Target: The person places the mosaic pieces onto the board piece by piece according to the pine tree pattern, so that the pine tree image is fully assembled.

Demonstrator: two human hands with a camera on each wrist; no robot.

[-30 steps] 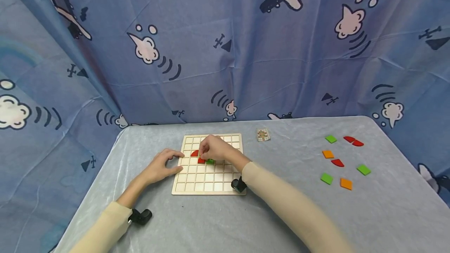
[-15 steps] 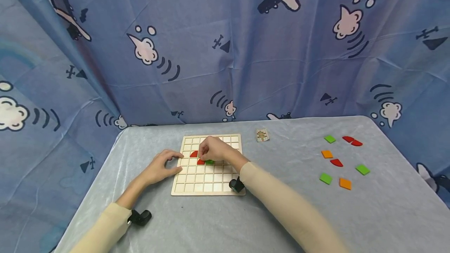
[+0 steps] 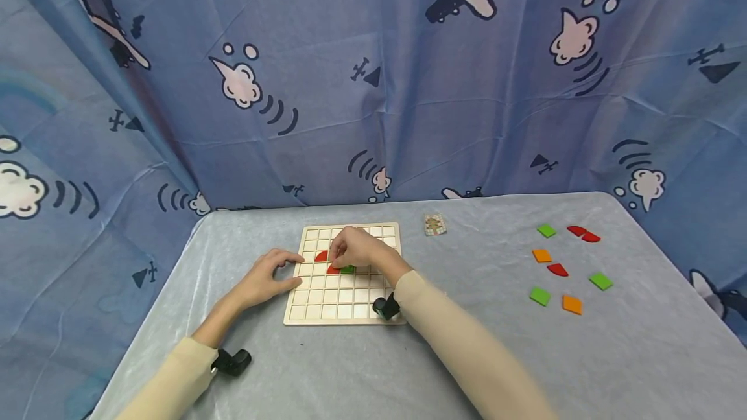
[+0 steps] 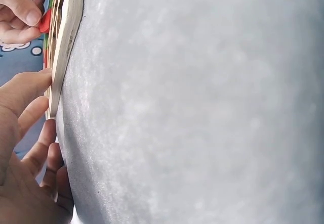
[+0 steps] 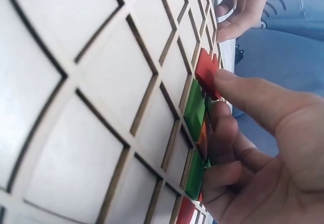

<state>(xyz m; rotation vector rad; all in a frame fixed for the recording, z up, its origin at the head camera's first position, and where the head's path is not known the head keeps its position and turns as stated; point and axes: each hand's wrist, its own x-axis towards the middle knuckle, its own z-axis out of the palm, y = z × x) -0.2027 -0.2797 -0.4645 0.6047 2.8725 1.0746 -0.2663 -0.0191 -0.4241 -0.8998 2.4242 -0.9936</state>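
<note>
Right hand (image 3: 360,248), reaching over the board (image 3: 344,297), has its thumb and fingertips drawn together on a red piece (image 5: 205,72) near the middle-left of the grid. In the right-wrist view the piece's visible face is longer than it is wide, its long axis slanting from upper left down to the right, beside the thumb tip. It looks tilted; whether any of it sits down in a cell cannot be told. Just beside it lies a green piece (image 5: 195,112). From the head view, another red piece (image 3: 321,256) lies farther to the left, its rounded side toward the far left.

Left hand (image 3: 270,277) is spread, thumb and forefinger well apart, touching the board's left edge. To the right on the table (image 3: 467,264), well apart from the board, lie loose green, orange and red pieces; the nearest red one (image 3: 557,269) has its long axis slanting from far left to near right.
</note>
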